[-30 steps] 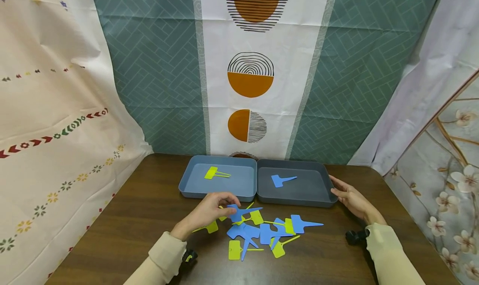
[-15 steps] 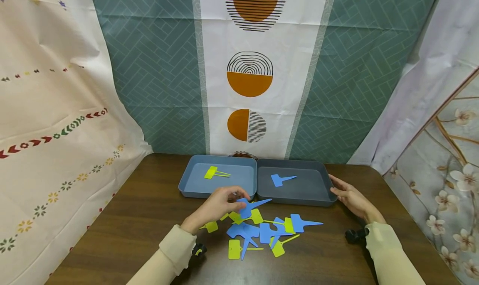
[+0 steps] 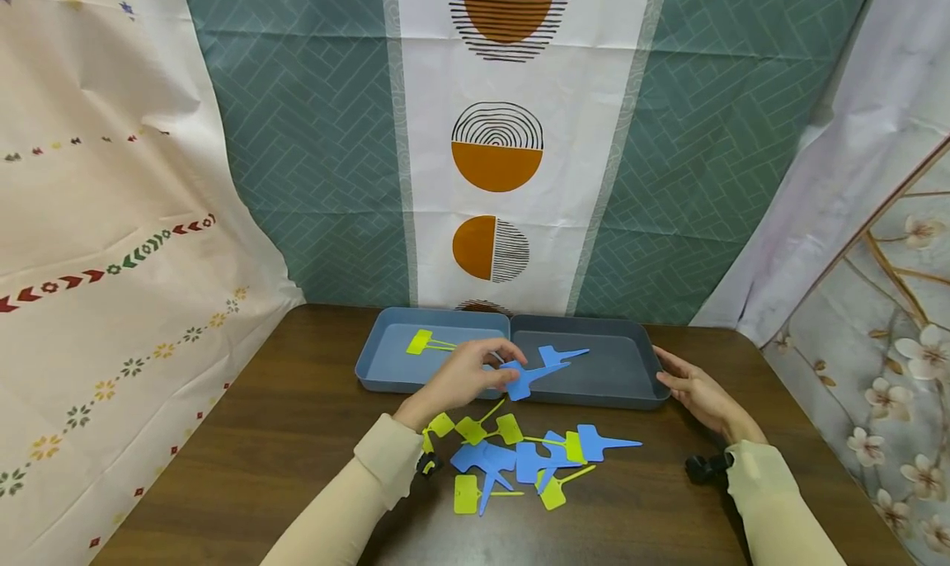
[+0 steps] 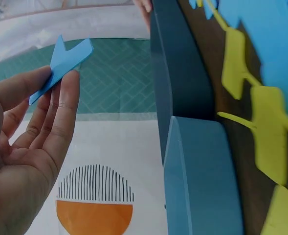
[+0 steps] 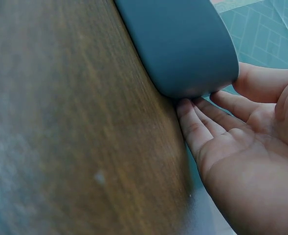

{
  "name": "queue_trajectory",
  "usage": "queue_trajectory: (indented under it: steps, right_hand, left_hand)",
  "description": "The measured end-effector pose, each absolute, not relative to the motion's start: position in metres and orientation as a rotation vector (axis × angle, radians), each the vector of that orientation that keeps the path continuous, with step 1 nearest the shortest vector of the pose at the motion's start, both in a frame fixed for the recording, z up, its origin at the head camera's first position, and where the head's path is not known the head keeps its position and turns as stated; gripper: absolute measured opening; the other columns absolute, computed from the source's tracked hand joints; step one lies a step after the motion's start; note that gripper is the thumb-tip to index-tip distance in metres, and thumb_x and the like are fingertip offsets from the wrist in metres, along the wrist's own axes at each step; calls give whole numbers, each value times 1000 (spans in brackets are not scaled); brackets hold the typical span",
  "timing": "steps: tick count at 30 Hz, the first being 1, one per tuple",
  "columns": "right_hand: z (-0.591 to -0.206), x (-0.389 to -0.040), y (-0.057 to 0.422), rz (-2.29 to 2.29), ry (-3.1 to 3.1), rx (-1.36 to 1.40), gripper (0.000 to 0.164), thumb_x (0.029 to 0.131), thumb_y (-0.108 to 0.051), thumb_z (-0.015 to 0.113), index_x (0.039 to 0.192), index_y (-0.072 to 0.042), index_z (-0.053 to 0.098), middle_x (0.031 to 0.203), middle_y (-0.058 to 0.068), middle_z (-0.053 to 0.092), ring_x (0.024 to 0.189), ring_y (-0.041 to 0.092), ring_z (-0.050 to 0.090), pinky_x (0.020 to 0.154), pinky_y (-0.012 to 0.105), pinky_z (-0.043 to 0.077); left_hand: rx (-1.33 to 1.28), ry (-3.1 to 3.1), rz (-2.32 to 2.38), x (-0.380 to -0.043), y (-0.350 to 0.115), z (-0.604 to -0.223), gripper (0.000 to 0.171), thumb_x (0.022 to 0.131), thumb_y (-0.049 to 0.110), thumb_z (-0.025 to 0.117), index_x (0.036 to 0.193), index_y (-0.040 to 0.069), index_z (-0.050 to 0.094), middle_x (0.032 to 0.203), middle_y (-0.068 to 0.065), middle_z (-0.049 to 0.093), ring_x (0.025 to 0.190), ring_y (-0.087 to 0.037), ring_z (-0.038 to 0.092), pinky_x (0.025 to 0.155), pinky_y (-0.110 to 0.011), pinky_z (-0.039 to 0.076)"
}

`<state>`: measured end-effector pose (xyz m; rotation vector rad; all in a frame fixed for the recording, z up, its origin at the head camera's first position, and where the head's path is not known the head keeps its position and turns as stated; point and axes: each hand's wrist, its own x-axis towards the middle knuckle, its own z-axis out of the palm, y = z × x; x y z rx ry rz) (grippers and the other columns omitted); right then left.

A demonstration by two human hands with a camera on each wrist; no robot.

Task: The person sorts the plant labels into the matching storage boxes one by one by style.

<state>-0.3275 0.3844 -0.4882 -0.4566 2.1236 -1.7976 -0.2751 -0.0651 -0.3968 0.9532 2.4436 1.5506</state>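
Note:
My left hand (image 3: 469, 374) pinches a blue T-shaped plant label (image 3: 521, 383) between thumb and fingers, over the front edge of the dark grey tray (image 3: 616, 368). In the left wrist view that label (image 4: 64, 62) is held up by its wide head, near the tray walls. My right hand (image 3: 701, 394) touches the right end of the dark tray; in the right wrist view its fairly straight fingers (image 5: 195, 128) rest against the tray's outer wall (image 5: 188, 54). One blue label (image 3: 549, 355) lies inside the dark tray. Yellow labels (image 3: 419, 341) lie in the blue-grey tray (image 3: 382, 360).
In front of the trays, several blue labels (image 3: 482, 457) and yellow labels (image 3: 466, 495) lie in an overlapping pile on the brown wooden table (image 3: 297, 384). The trays stand side by side at the table's back, before a patterned curtain (image 3: 319, 178).
My left hand has carried the blue plant label up from the pile, forward and to the right, to the dark tray's front edge. The right hand stays at the tray's end.

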Motion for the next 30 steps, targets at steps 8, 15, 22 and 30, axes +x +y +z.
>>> queue_trajectory:
  steps: [8,15,22,30]
  right_hand:
    - [-489,-328,386,-1802,2124,-453,71,112,-7,42,164,1,-5,169,27,-18,152,53,-14,115,74,-5]
    - [-488,-328,385,-1805,2126,-458,71,112,-8,43,164,1,-4,169,26,-18,151,52,-16,114,75,-7]
    - [-490,-330,384,-1809,2127,-450,72,111,-8,44,165,0,-3,169,26,-18,151,53,-16,114,76,-6]
    - [-491,-330,386,-1812,2137,-448,71,112,-9,44,165,0,-3,169,26,-16,152,52,-14,115,75,-5]
  left_hand:
    - [952,2452,1570,-294,-43,-383,18,102,16,70,119,12,73,115,-4,66,88,-29,71,79,-38,61]
    - [975,2418,1665,-311,-29,-370,16,102,11,68,117,7,73,119,-10,67,86,-35,73,75,-31,61]
    - [944,2427,1636,-326,-19,-362,16,103,9,66,117,6,74,112,-12,68,79,-30,73,72,-31,61]
    - [942,2484,1561,-348,-6,-348,20,104,12,65,120,5,75,109,-11,67,84,-20,70,76,-35,62]
